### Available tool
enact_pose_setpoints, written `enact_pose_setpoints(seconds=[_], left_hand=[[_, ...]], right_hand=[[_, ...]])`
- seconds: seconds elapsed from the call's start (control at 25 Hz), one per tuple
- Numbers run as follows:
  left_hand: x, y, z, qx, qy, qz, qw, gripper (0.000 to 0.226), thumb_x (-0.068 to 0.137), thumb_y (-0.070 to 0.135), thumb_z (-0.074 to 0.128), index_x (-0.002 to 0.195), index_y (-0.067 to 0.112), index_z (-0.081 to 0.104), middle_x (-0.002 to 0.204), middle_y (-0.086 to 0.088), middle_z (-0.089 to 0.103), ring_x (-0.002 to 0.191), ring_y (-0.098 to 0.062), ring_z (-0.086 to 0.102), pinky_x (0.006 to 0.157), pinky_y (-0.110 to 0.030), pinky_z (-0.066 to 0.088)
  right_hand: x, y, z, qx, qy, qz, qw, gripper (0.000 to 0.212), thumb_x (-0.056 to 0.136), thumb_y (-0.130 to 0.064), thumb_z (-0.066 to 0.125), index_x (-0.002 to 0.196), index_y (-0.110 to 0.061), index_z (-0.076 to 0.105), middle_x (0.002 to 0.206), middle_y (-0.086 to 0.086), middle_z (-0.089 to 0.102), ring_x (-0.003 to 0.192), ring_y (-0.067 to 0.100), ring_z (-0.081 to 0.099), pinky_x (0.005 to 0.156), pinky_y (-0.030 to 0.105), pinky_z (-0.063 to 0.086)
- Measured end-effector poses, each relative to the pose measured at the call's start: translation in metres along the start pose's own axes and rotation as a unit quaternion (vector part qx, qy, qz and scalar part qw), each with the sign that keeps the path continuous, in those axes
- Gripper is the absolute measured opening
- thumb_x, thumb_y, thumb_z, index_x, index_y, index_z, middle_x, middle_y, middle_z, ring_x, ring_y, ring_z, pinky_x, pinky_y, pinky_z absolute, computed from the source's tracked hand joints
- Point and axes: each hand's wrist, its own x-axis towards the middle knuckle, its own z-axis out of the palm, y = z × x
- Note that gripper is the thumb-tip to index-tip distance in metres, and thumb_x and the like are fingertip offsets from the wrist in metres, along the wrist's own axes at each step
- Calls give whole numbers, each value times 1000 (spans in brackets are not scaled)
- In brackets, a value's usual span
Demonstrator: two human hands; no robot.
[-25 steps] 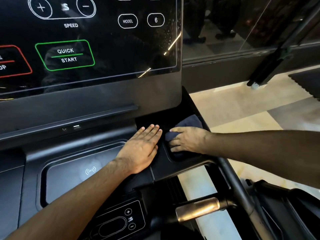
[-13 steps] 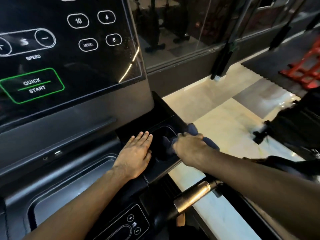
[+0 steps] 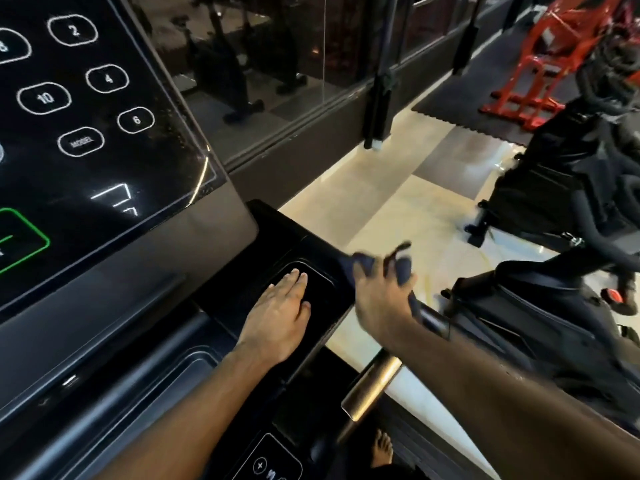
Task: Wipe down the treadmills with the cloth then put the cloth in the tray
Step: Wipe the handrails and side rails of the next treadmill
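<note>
My right hand [image 3: 379, 299] grips a dark blue cloth [image 3: 401, 266], blurred, at the right edge of the treadmill's black side tray [image 3: 322, 271]. The cloth bunches above my fingers and hangs partly over the tray's outer rim. My left hand [image 3: 280, 320] lies flat with straight fingers on the tray, its fingertips inside the recessed pocket. The treadmill's touch console [image 3: 86, 126] with white number buttons and a green start button fills the upper left.
A metal handlebar grip [image 3: 372, 388] juts out below the tray. A black exercise bike [image 3: 568, 237] stands on the pale floor to the right, red equipment [image 3: 540, 64] behind it. A glass wall [image 3: 277, 74] runs behind the console. A bare foot [image 3: 381, 448] shows at the bottom.
My right hand has pulled the cloth out of the tray pocket to the tray's right edge and lifted it. My left hand slid forward into the pocket. The view turned right.
</note>
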Motion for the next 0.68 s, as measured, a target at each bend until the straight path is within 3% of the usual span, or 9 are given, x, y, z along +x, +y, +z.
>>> enact_pose_setpoints(seconds=[0.08,0.2,0.28,0.4,0.44,0.52,0.6,0.68], left_hand=[[11,4,4,7,-2,-10,1000,56,103,32,36,155,18,19,162,2,15,149,-7,8,120,-25,3],[25,9,12,28,-14,-14,999,56,104,34,34,155,18,18,163,2,13,149,-8,5,120,-27,2],[32,10,15,43,-25,-15,999,56,104,34,33,155,18,16,163,1,11,149,-8,2,122,-30,2],[44,16,21,66,-36,-21,997,56,104,33,31,155,17,15,163,0,8,150,-10,0,121,-31,-1],[46,17,23,77,-39,-19,996,56,104,34,30,155,16,15,163,0,7,150,-10,-1,121,-30,-3],[48,17,26,101,-44,-22,994,57,105,37,27,155,17,13,163,0,5,150,-10,-3,120,-30,-6],[47,18,30,118,-50,-29,991,57,104,40,22,155,16,11,163,0,3,149,-10,-6,120,-30,-7],[47,18,32,121,-48,-27,991,61,101,42,15,155,15,13,163,-2,6,150,-11,-4,121,-31,-6]], right_hand=[[0,5,25,20,-12,-33,999,73,97,-32,47,159,-22,9,164,20,11,148,41,19,112,69,16],[22,15,26,97,62,-57,992,71,93,-56,25,156,-23,24,159,9,33,141,32,37,111,59,24],[36,16,27,137,84,-114,980,67,95,-58,24,153,-25,34,159,2,33,145,25,30,114,53,23],[58,23,27,147,47,-180,971,57,97,-59,35,149,-35,42,161,3,29,145,27,25,116,47,26],[66,29,26,134,21,-175,975,56,96,-58,37,148,-38,40,157,4,34,141,30,30,114,46,29],[78,41,18,149,-45,-74,985,54,95,-55,37,147,-40,38,143,7,48,129,36,44,104,50,33],[77,39,17,162,-56,6,985,53,95,-54,34,144,-38,39,134,10,53,121,37,49,98,54,31],[56,25,27,92,25,-72,993,56,96,-55,32,148,-36,34,142,12,46,125,37,45,100,56,29]])
